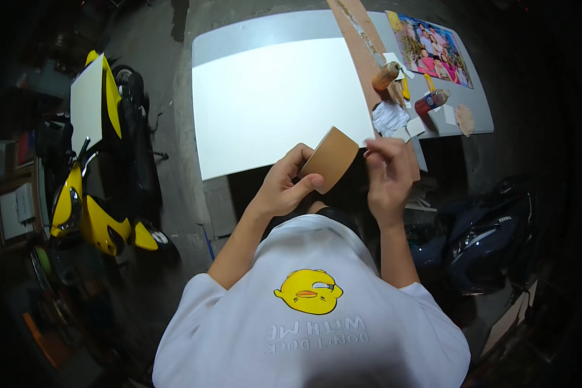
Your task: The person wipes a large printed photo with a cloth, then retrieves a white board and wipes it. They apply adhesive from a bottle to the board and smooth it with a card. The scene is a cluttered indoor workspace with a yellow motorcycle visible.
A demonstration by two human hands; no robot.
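My left hand (286, 184) grips a wide brown roll of tape (330, 160), with the thumb across its lower edge and the fingers behind it. The roll is tilted, its broad outer face toward me. Just to its right is my right hand (389, 178), raised with bent fingers a little apart and slightly blurred. Nothing shows in the right hand, and it appears apart from the roll. Beyond both hands a large white board (278, 107) lies flat on a grey table (265, 31).
A brown strip (354, 39) runs along the board's right edge. Farther right are a tape-wrapped bottle (386, 76), a bottle of red liquid (432, 101), a yellow cutter (405, 89), crumpled white cloth or paper (390, 119) and a group photo (431, 50). Motorbikes stand left (100, 216) and right (491, 239).
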